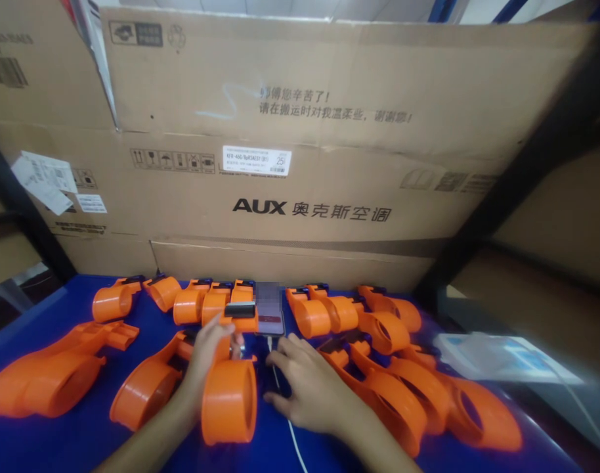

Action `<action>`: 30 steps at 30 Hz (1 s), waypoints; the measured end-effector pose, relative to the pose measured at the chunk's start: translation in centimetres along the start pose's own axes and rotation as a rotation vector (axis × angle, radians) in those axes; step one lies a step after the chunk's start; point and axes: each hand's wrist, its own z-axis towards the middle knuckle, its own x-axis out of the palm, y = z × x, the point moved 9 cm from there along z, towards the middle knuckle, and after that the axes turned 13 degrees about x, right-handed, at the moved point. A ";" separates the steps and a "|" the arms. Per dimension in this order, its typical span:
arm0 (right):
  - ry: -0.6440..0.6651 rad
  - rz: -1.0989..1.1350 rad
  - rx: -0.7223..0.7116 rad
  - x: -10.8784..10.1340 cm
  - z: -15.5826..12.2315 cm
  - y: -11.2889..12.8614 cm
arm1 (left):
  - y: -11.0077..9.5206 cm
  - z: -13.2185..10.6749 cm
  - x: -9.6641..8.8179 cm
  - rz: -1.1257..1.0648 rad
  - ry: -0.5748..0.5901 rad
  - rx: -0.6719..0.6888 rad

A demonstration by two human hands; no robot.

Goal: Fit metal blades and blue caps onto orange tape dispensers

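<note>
My left hand (209, 351) is closed round the middle of an orange plastic tape dispenser (230, 401). The dispenser's round hub points toward me, and a black roller sits at its top end. Just right of it, my right hand (304, 381) holds nothing; its fingers are bent and spread beside a white cable (290, 427). That cable runs up to a phone (269, 309) behind my hands, whose screen is partly blurred. Another orange dispenser (147, 391) lies left of my left wrist. Close to my right hand lies a further dispenser (393, 401).
Several more orange dispensers (312, 318) line the back and both sides of the blue tabletop (172, 453). A large cardboard sheet (310, 177) stands behind, between black posts (457, 236). A white and blue packet (507, 358) lies at the right edge.
</note>
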 end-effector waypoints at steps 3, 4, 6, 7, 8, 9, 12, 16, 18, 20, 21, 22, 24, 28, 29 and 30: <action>0.031 0.043 -0.001 0.3 -0.1 0.2 | -0.2 -0.2 0.6 0.027 0.066 0.040; 0.035 0.060 -0.001 0.3 -0.2 0.2 | -0.4 -0.3 0.8 0.034 0.080 0.056; 0.026 0.095 -0.006 0.1 -0.3 0.4 | -0.5 -0.6 1.2 0.046 0.105 0.080; 0.011 0.119 -0.013 -0.1 -0.3 0.5 | -0.6 -0.7 1.4 0.053 0.119 0.088; -0.010 0.156 -0.023 -0.4 -0.3 0.5 | -0.7 -0.9 1.6 0.060 0.135 0.094; -0.035 0.207 -0.032 -0.9 -0.2 0.5 | -0.7 -0.9 1.8 0.067 0.150 0.100; -0.123 0.434 -0.016 -2.4 0.1 -0.5 | -0.8 -1.1 2.2 0.091 0.190 0.117; -0.205 0.844 0.075 -3.2 0.6 -2.7 | -0.4 -1.2 2.5 0.130 0.231 0.117; -0.185 1.034 0.124 -2.6 0.9 -3.4 | -0.3 -1.3 2.6 0.149 0.244 0.119; -0.152 1.157 0.171 -2.0 1.1 -3.8 | -0.2 -1.5 2.7 0.165 0.256 0.123; -0.148 1.195 0.187 -1.8 1.2 -3.8 | -0.3 -1.6 2.8 0.176 0.265 0.128; -0.154 1.218 0.195 -1.8 1.2 -3.9 | -0.3 -1.7 2.9 0.191 0.275 0.136; -0.172 1.231 0.201 -1.8 1.2 -4.0 | -0.5 -1.9 3.2 0.227 0.303 0.157; -0.178 1.183 0.247 -1.2 1.2 -4.7 | -0.5 -2.2 3.6 0.270 0.345 0.167; -0.200 1.164 0.262 -1.1 1.1 -5.1 | -0.5 -2.3 3.6 0.272 0.343 0.166; -0.230 1.140 0.265 -1.1 1.1 -5.4 | -0.5 -2.3 3.6 0.272 0.341 0.166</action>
